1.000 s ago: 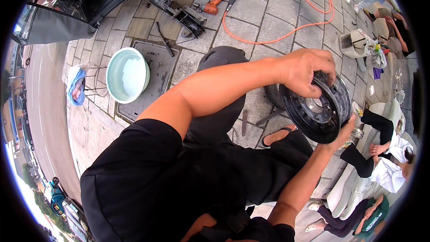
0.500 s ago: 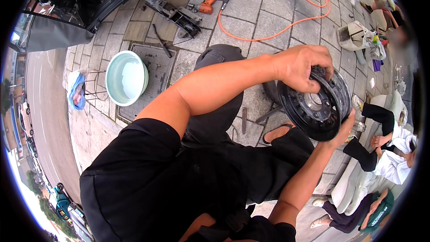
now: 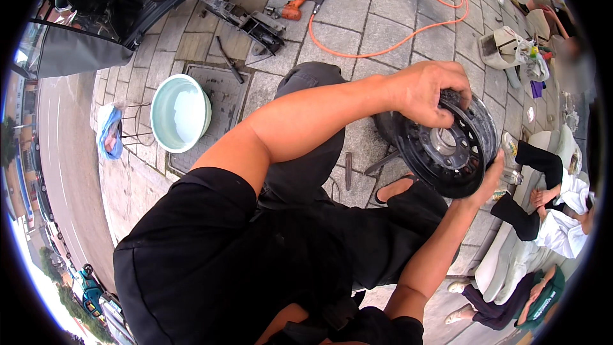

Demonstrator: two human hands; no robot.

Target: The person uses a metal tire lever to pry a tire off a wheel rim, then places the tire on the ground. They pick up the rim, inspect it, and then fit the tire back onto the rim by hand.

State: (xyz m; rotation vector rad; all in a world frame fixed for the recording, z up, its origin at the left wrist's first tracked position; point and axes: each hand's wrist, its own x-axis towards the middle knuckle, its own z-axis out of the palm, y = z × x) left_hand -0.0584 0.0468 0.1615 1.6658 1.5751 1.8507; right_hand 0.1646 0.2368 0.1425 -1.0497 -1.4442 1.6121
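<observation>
I hold a black steel wheel rim (image 3: 461, 176), tilted, with its round centre hole and ring of small holes facing me. My left hand (image 3: 431, 92) is closed over its upper edge, the fingers curled inside the rim. Low on its right side, my right hand (image 3: 486, 182) grips the outer edge, with part of the fingers hidden behind the rim. A dark rounded object (image 3: 385, 129) is partly covered by the rim and my left arm. On the paving near my sandalled foot (image 3: 396, 188) lies a flat metal bar (image 3: 348, 171).
A pale green basin (image 3: 205, 112) of water stands at left by a blue bag (image 3: 110, 131). Ahead lie an orange impact wrench (image 3: 295, 7), an orange air hose (image 3: 383, 53), a jack (image 3: 258, 32) and a black bar (image 3: 228, 61). Seated people (image 3: 562, 236) and a bucket (image 3: 498, 50) are at right.
The rim has tilted slightly and shifted a little to the left in my hands. Both hands keep their hold, and the surroundings look the same.
</observation>
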